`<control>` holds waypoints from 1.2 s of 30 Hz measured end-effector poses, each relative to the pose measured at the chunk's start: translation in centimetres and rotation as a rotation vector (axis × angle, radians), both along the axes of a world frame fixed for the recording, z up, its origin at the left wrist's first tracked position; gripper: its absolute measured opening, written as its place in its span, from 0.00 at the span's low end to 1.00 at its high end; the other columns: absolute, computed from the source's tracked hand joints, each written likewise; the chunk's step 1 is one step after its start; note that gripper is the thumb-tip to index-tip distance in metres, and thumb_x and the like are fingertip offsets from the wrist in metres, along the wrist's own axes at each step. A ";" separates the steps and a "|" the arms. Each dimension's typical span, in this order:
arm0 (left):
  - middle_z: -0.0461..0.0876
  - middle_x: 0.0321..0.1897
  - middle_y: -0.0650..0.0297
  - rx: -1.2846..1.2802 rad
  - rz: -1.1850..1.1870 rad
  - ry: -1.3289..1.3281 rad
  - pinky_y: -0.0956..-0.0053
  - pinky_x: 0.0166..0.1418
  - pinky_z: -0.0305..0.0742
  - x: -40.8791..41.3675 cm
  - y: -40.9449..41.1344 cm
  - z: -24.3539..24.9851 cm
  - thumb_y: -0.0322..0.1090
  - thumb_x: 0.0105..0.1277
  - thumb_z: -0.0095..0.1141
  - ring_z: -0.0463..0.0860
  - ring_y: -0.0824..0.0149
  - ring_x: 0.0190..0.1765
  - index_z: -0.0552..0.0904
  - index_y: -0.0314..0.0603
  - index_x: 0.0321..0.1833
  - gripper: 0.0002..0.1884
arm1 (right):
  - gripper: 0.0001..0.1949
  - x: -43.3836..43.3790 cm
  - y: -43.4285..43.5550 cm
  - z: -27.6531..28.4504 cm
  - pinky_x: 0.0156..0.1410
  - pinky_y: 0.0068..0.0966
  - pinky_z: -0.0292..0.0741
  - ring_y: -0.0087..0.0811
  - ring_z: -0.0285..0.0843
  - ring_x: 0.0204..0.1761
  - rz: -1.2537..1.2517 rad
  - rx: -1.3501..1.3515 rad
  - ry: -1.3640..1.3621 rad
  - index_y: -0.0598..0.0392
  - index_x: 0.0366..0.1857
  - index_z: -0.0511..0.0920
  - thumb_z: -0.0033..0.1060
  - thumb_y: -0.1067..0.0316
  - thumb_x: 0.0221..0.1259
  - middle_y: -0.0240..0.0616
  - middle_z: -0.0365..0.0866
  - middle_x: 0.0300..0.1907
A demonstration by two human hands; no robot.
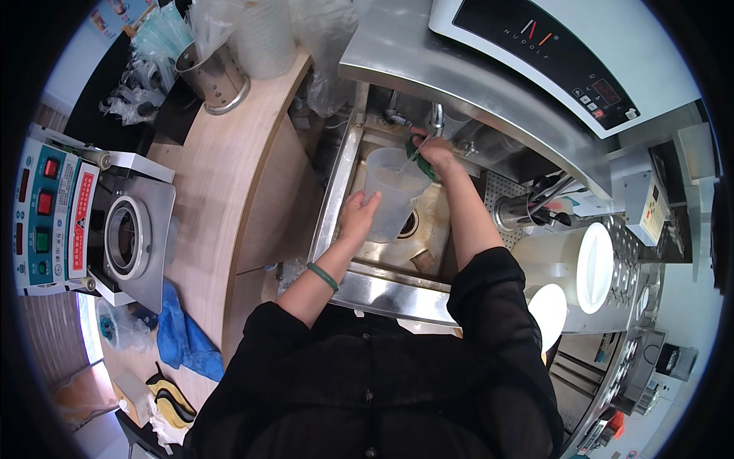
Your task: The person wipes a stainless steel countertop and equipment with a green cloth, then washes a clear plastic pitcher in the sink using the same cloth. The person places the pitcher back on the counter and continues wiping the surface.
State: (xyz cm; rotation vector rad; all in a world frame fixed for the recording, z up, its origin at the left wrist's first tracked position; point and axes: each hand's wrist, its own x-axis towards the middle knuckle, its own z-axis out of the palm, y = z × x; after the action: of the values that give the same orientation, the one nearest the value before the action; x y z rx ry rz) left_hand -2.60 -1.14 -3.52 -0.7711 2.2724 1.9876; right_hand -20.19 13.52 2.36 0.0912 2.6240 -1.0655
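Observation:
My left hand point(358, 217) grips the side of a translucent plastic pitcher point(385, 209), which is tilted over the sink basin point(436, 212). Cloudy liquid or suds show inside it, and a thin stream of water falls into its mouth. At the pitcher's rim, my right hand point(434, 154) is closed around a dark green pad point(425, 166), perhaps a scouring pad; its fingers are partly hidden. Just behind that hand stands a chrome faucet point(437, 117). Beneath the pitcher lie the drain point(408, 225) and a small brown piece point(423, 261) on the basin floor.
A steel shelf point(395, 54) overhangs the sink's back, bearing a white NUDOLF machine point(573, 51). To the right are a steel utensil holder point(510, 212) and a lidded plastic container point(550, 258). On the left, a wooden counter point(200, 172) carries a cup sealer point(126, 235) and blue cloth point(183, 338).

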 end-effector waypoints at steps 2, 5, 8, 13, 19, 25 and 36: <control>0.71 0.54 0.53 0.007 -0.005 -0.015 0.75 0.55 0.67 0.2 -0.1 -0.2 0.50 0.60 0.56 0.74 0.65 0.52 0.73 0.26 0.54 0.31 | 0.17 0.1 -0.3 0.1 0.52 0.34 0.72 0.46 0.76 0.50 0.003 -0.029 -0.013 0.45 0.48 0.79 0.56 0.57 0.54 0.48 0.80 0.45; 0.72 0.54 0.53 -0.007 -0.048 -0.005 0.76 0.55 0.67 0.0 0.4 1.0 0.50 0.60 0.57 0.74 0.65 0.52 0.73 0.26 0.54 0.31 | 0.17 -0.8 0.8 -1.1 0.52 0.33 0.71 0.45 0.76 0.50 -0.004 0.011 -0.003 0.43 0.49 0.78 0.56 0.56 0.55 0.48 0.79 0.46; 0.72 0.53 0.54 -0.013 -0.032 0.023 0.77 0.54 0.67 0.1 0.3 0.8 0.49 0.59 0.57 0.74 0.66 0.50 0.73 0.26 0.54 0.31 | 0.17 -0.4 0.7 -1.1 0.53 0.33 0.71 0.46 0.75 0.50 0.040 0.001 0.009 0.43 0.50 0.77 0.55 0.56 0.55 0.48 0.78 0.48; 0.72 0.53 0.55 0.070 -0.030 -0.022 0.78 0.54 0.67 -0.4 0.4 0.4 0.48 0.59 0.59 0.74 0.68 0.50 0.73 0.25 0.54 0.30 | 0.17 0.3 -0.3 0.1 0.56 0.33 0.70 0.47 0.73 0.52 0.123 0.109 0.057 0.44 0.49 0.77 0.50 0.54 0.58 0.48 0.76 0.51; 0.73 0.49 0.59 0.085 -0.022 -0.005 0.78 0.51 0.67 -0.7 1.0 0.8 0.47 0.59 0.60 0.74 0.71 0.45 0.73 0.25 0.55 0.30 | 0.21 0.0 -0.4 -0.3 0.57 0.36 0.70 0.48 0.74 0.51 0.198 0.194 0.062 0.59 0.39 0.80 0.43 0.51 0.61 0.51 0.78 0.45; 0.74 0.42 0.64 0.144 0.012 -0.018 0.80 0.47 0.67 -1.1 1.0 -0.5 0.47 0.58 0.61 0.71 0.74 0.39 0.72 0.27 0.56 0.31 | 0.16 0.1 0.1 -0.2 0.54 0.37 0.71 0.49 0.75 0.49 0.187 0.091 0.031 0.57 0.43 0.78 0.52 0.58 0.56 0.53 0.78 0.44; 0.75 0.32 0.68 0.133 -0.010 -0.020 0.82 0.41 0.66 -1.6 1.3 0.4 0.48 0.57 0.62 0.71 0.76 0.35 0.74 0.30 0.55 0.30 | 0.19 3.6 3.9 0.6 0.53 0.30 0.71 0.42 0.77 0.49 -0.026 -0.202 0.203 0.51 0.53 0.74 0.55 0.65 0.56 0.48 0.79 0.46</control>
State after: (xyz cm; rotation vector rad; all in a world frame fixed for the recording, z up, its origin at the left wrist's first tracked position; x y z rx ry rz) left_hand -4.25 0.14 -3.16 -0.7621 2.1029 2.0907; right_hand -16.59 17.41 2.97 -0.0293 2.6779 -1.4105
